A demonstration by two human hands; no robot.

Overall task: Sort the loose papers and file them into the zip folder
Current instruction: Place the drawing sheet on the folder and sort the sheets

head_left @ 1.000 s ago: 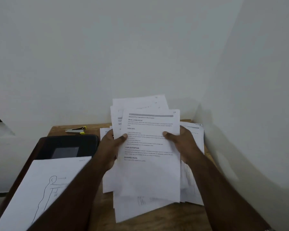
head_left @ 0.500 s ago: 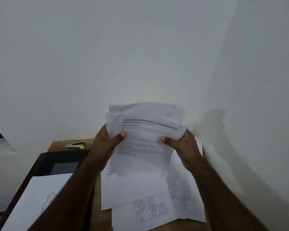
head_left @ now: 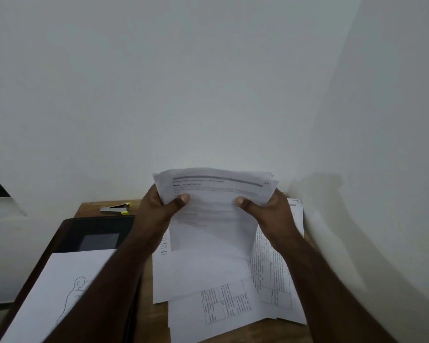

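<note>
Both hands, left [head_left: 159, 209] and right [head_left: 265, 209], grip a raised sheaf [head_left: 213, 206]; other papers [head_left: 221, 308] still litter the surface, nothing visibly inside the zip folder [head_left: 94, 231].

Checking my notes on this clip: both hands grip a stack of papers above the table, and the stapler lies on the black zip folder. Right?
Not quite. In the head view the stapler lies on the wooden table beyond the black zip folder, not on it. Both hands, left and right, do grip the stack of papers.
</note>
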